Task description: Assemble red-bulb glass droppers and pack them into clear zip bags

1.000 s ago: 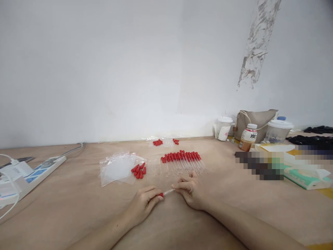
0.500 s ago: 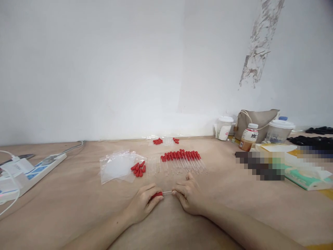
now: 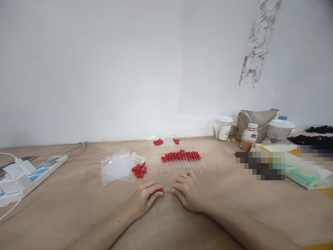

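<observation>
My left hand (image 3: 144, 198) pinches the red rubber bulb (image 3: 159, 190) of a dropper low over the table. My right hand (image 3: 187, 190) pinches the clear glass tube (image 3: 167, 189) of the same dropper from the other side. Just beyond my fingers lies a row of finished droppers with red bulbs (image 3: 181, 159). Left of that row sit bare glass tubes (image 3: 153, 166) and a small heap of loose red bulbs (image 3: 138, 170) beside clear plastic bags (image 3: 117, 166).
More red bulbs in a clear bag (image 3: 163, 141) lie near the wall. A white power strip (image 3: 31, 175) with cables is at the left. Cups (image 3: 224, 127), a bottle (image 3: 248, 136), a beige bag (image 3: 256, 123) and a tissue pack (image 3: 308, 175) crowd the right.
The two hands have drawn closer together, so less of the glass tube shows between them. The bulb sits further onto the tube.
</observation>
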Tool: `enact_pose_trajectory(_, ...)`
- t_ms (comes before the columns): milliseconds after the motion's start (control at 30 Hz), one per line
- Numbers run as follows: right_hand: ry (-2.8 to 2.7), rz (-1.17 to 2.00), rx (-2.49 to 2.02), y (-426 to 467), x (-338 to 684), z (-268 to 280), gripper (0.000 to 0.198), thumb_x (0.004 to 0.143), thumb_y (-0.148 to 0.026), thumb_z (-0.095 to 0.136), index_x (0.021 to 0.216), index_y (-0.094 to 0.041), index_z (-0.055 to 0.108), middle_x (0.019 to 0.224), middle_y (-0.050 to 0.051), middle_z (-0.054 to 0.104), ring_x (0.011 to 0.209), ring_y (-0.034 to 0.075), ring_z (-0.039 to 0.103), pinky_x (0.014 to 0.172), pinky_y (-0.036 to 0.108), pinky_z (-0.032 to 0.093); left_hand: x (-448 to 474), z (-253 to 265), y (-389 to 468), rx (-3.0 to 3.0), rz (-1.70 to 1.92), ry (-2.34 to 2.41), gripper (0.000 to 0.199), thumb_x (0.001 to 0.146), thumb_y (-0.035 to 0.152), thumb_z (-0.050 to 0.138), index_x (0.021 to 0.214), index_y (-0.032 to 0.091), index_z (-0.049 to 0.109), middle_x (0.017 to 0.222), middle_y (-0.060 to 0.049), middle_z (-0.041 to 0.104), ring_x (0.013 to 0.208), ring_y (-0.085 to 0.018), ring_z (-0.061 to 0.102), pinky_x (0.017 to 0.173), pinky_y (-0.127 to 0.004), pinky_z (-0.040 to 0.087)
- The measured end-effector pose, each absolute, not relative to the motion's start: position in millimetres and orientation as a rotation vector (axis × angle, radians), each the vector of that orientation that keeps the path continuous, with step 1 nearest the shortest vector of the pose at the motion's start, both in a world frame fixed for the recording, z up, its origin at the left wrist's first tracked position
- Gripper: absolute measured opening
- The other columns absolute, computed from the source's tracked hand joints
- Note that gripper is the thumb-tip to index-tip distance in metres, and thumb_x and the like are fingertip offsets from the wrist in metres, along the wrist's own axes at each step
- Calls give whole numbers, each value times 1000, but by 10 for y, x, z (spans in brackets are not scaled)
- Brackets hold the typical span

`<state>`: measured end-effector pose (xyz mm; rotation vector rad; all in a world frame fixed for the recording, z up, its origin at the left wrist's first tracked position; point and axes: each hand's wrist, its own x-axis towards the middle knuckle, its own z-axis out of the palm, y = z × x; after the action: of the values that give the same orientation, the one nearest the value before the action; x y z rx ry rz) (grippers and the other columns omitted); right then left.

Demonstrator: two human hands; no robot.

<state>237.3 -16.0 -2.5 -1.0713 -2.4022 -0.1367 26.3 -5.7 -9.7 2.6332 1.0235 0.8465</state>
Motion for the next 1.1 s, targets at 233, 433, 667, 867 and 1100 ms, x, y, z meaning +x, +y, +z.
enact_pose_trajectory(233,-2288,-106,-1244,-121,2489,18,22,81,-24,44,70,-20,62,75,4,62,77,17,49,70,32,24,89,-105,62,2660,1061,1175,23,86,26,42,103,22,58,87,-4,59,80,-17,54,73,-28,43)
enact_pose_trajectory(433,-1776,283,-1685,207,2534,52,26,77,-34,46,61,-19,59,60,0,61,60,15,53,65,28,31,-191,-64,274,2585,1212,1738,28,79,38,50,59,20,58,64,-1,52,68,-19,52,67,-30,40)
enact_pose_trajectory(667,-1652,134,-1820,609,2258,100,32,78,-38,41,58,-20,58,66,2,64,67,17,56,77,35,28,-351,-146,437,2386,1167,1955,26,76,35,50,98,22,57,96,-5,56,93,-26,48,78,-38,39)
enact_pose_trajectory(867,-1679,82,-1913,732,1981,-1,29,76,-33,42,60,-19,62,69,6,66,71,20,59,82,40,24,-399,-244,509,2445,1086,1846,34,76,37,52,105,21,54,104,-6,53,99,-24,47,85,-38,38)
enact_pose_trajectory(1100,-1729,52,-1912,775,1976,-88,28,73,-35,46,57,-18,61,68,8,66,69,22,59,78,40,25,-397,-282,542,2484,1051,1699,41,76,33,53,113,19,47,108,-8,49,102,-23,47,88,-36,38)
